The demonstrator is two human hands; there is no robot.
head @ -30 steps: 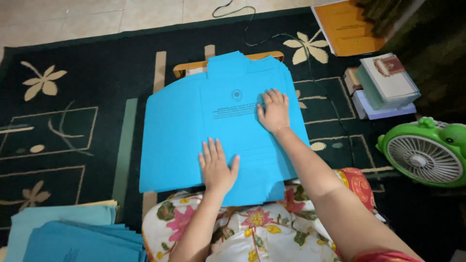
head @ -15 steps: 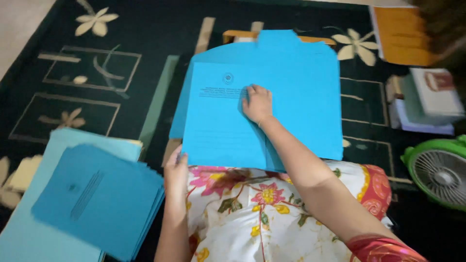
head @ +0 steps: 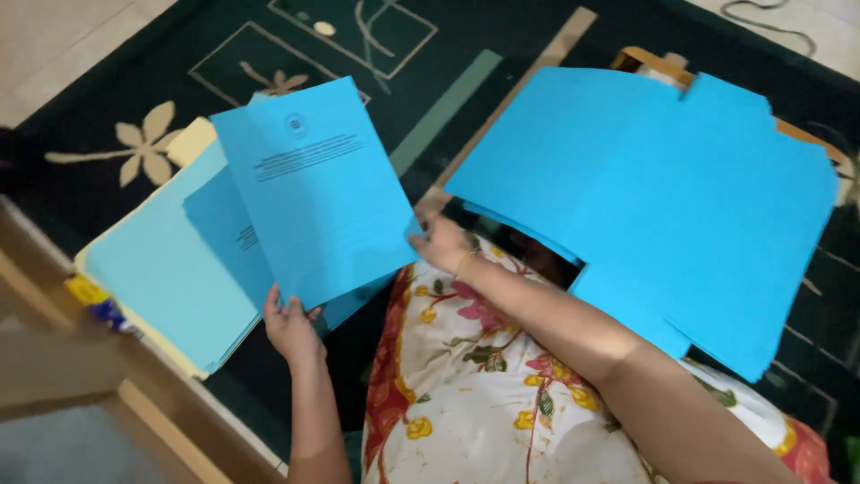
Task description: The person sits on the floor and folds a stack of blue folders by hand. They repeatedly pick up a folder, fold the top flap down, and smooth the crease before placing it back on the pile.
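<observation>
Both hands hold one blue printed sheet over the stack at left.

I see the blue sheet (head: 313, 193) raised above the pile of blue sheets (head: 166, 269), my left hand (head: 291, 324) gripping its near edge and my right hand (head: 441, 242) pinching its right edge. To the right, a large open blue folder (head: 663, 197) lies across my floral-clothed lap, over the dark patterned rug (head: 376, 45).

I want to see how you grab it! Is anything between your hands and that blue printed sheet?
Nothing visible is. The left hand grips the bottom edge of the blue printed paper sheet, and the right hand touches its right edge, directly on the paper, above the stack of blue folders.
</observation>
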